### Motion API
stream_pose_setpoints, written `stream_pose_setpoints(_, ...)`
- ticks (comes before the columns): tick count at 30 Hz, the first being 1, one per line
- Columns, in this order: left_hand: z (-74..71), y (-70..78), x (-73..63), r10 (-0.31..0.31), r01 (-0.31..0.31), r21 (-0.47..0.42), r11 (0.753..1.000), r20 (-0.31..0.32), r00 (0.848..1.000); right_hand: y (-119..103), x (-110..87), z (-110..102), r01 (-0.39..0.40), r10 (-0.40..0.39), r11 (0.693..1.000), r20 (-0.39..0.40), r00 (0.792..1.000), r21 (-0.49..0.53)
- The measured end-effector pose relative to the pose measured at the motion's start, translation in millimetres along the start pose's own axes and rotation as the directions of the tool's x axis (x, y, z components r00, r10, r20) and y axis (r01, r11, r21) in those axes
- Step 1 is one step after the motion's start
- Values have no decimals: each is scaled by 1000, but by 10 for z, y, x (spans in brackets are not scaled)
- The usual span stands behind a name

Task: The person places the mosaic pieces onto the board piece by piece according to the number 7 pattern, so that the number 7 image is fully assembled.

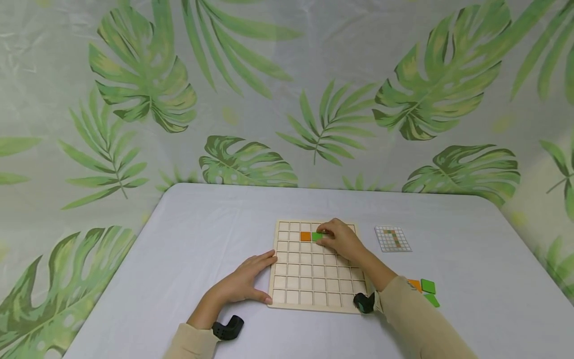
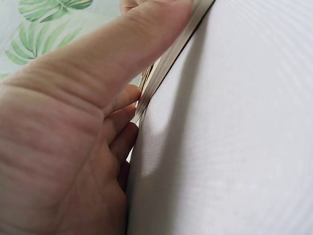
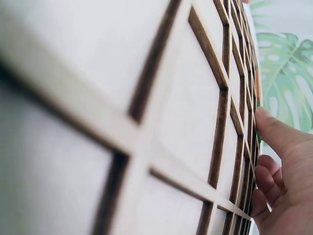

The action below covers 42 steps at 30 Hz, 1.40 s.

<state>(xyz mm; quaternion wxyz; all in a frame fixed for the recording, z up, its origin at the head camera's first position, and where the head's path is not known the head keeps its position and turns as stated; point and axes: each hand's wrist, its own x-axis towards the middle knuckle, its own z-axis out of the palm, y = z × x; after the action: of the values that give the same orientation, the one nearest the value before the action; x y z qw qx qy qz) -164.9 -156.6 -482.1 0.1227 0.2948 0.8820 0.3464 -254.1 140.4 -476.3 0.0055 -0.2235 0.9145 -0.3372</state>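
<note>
A wooden grid board [image 1: 293, 271] lies flat on the table. In its second row from the far edge sits an orange square tile [image 1: 305, 236]. Right beside that is a green square tile [image 1: 316, 237], which my right hand [image 1: 343, 241] pinches between thumb and fingertips. In the right wrist view the thumb [image 3: 274, 128] reaches the thin green edge, low over the grid. My left hand [image 1: 244, 279] rests along the board's left side, fingers extended to the edge and thumb near the lower left corner; the left wrist view shows the thumb [image 2: 112, 54] against the wooden rim.
A small pattern card [image 1: 393, 239] with a coloured grid design lies right of the board. Loose tiles, an orange one [image 1: 414, 284] and two green ones [image 1: 428, 285], lie near the right forearm, which partly covers them. A leaf-print cloth [image 1: 332, 114] hangs behind the white table [image 1: 215, 219].
</note>
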Motion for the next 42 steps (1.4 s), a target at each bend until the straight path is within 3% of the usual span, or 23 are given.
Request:
stream_pose_setpoints(3,-1,-1,1,2,-2,-3,1000,-1,1000,-22,2,-3,-6,6,1000,10,1000,-7)
stream_pose_setpoints(11,2,-6,8,6,-6,15,1000,2,1000,-92,-78,-132,-47,41,993,62,997,105)
stream_pose_setpoints(17,8,-19,8,13,-13,23,1000,-3,1000,-124,-235,-328,22,-24,994,17,1000,107)
stream_pose_setpoints(21,8,-24,7,17,-17,28,999,-3,1000,-85,-414,-489,30,-28,996,-25,999,80)
stream_pose_setpoints(29,-3,-19,11,8,-8,26,1000,0,1000,97,-886,-724,-41,39,999,-74,996,-15)
stream_pose_setpoints(37,-7,-17,5,13,-13,25,1000,-1,1000,268,-1337,-772,-90,90,996,-46,995,-2)
stream_pose_setpoints(42,-5,-15,5,18,-18,30,999,1,1000,315,-1545,-755,-52,50,998,-44,998,-31)
